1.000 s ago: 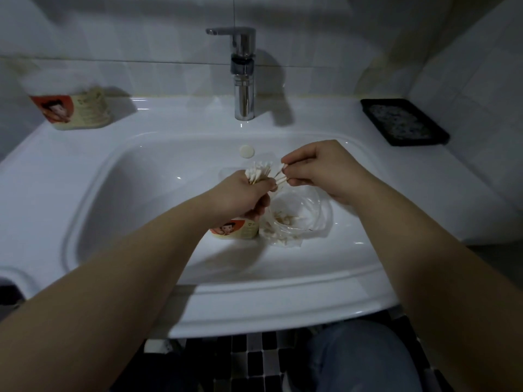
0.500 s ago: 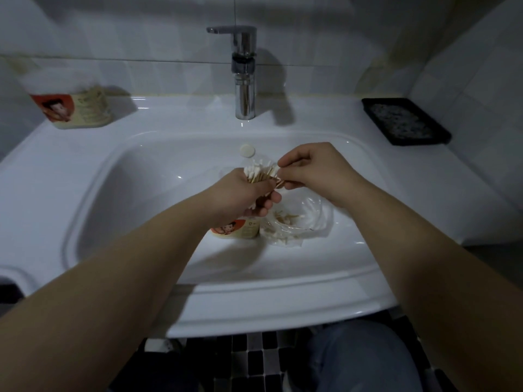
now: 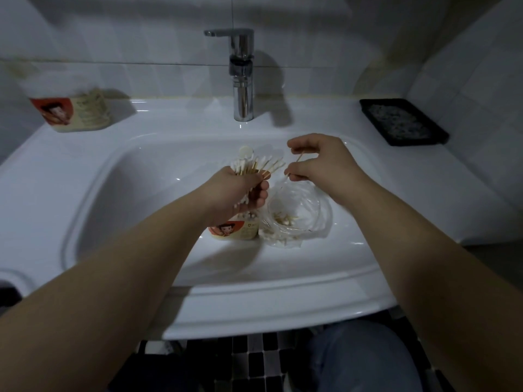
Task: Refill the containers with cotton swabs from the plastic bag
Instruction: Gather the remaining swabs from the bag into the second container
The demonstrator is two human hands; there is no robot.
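Observation:
My left hand (image 3: 236, 192) is closed around a bundle of cotton swabs (image 3: 256, 165), white tips fanning up and to the right, over the sink basin. Right below that hand stands a small container (image 3: 235, 230) with a red cartoon label, mostly hidden by it. My right hand (image 3: 319, 161) hovers to the right, pinching a single swab (image 3: 295, 165) between thumb and fingers. Under it lies the clear plastic bag (image 3: 297, 219), crumpled in the basin, with several loose swabs inside. A second labelled container (image 3: 70, 108) stands on the sink's back-left ledge.
The white sink (image 3: 85, 193) fills the view, with a chrome faucet (image 3: 242, 80) at the back centre and a round overflow cap above the swab bundle. A black tray (image 3: 403, 121) sits on the back-right ledge. Tiled walls close in behind and to the right.
My right hand has drawn away to the right from the bundle, now holding one swab apart from it. The left hand keeps the bundle, which fans out more.

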